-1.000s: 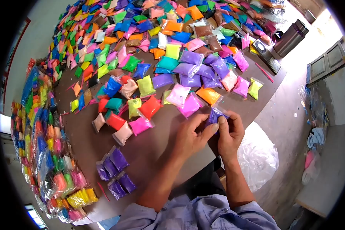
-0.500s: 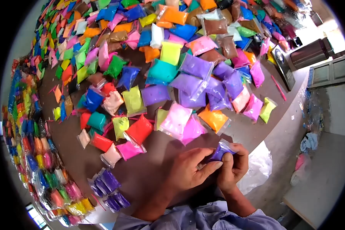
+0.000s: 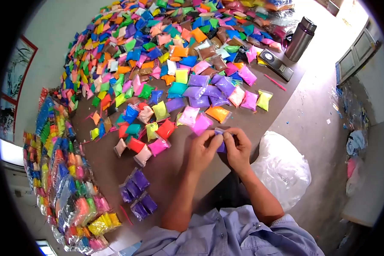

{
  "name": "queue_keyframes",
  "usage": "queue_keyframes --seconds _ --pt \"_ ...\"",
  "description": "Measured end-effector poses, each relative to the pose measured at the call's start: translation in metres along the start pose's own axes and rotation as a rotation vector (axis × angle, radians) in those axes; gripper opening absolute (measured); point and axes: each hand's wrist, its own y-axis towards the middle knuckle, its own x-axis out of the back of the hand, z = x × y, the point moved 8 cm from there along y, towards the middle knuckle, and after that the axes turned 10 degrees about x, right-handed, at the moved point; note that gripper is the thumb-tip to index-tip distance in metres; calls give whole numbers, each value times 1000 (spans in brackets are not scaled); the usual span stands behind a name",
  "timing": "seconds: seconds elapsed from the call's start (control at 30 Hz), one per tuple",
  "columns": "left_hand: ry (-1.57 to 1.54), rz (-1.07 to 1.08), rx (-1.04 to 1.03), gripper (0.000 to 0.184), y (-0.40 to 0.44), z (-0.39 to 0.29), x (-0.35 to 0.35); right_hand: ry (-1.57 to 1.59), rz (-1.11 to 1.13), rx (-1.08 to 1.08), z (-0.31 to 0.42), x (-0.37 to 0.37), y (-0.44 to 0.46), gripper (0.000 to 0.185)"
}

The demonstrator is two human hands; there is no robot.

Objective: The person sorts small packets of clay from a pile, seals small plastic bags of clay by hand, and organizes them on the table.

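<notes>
A small purple packet (image 3: 221, 147) hangs between both hands near the table's front edge. My left hand (image 3: 202, 149) pinches the left part of its clear top, and my right hand (image 3: 238, 149) pinches the right part, thumbs close together. The fingers partly cover the packet. Just beyond the hands lie a magenta packet (image 3: 201, 123) and an orange packet (image 3: 218, 113). Several dark purple packets (image 3: 140, 179) sit in two short rows at the lower left of the table. Lighter purple packets (image 3: 198, 91) are stacked further back.
A large heap of coloured packets (image 3: 149, 38) covers the back of the brown table (image 3: 170, 170). Bundled packets (image 3: 68, 183) line the left side. A steel flask (image 3: 301, 39) and a scale (image 3: 276, 65) stand at the back right. A white plastic bag (image 3: 281, 170) is beside my right arm.
The purple packet now hangs lower between my fingers, and both hands grip its clear top closer together. The camera view has shifted and tilted; the packets on the table look unmoved.
</notes>
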Motion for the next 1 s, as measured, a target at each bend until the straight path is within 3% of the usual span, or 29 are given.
queue_keyframes --seconds 0.27,0.57,0.73,0.87,1.0 --pt "204 -224 -56 19 -23 3 27 -31 172 12 5 -16 -4 15" --pt "5 -256 -1 15 -62 30 41 -19 284 93 12 -29 -34 9" --pt "40 -246 -40 13 -59 33 42 -148 328 147 26 -27 -30 10" --pt "-79 -220 51 20 -62 41 37 -87 313 118 17 -25 -32 11" --pt "-89 -204 5 18 -65 34 32 22 232 37 6 -19 -32 12"
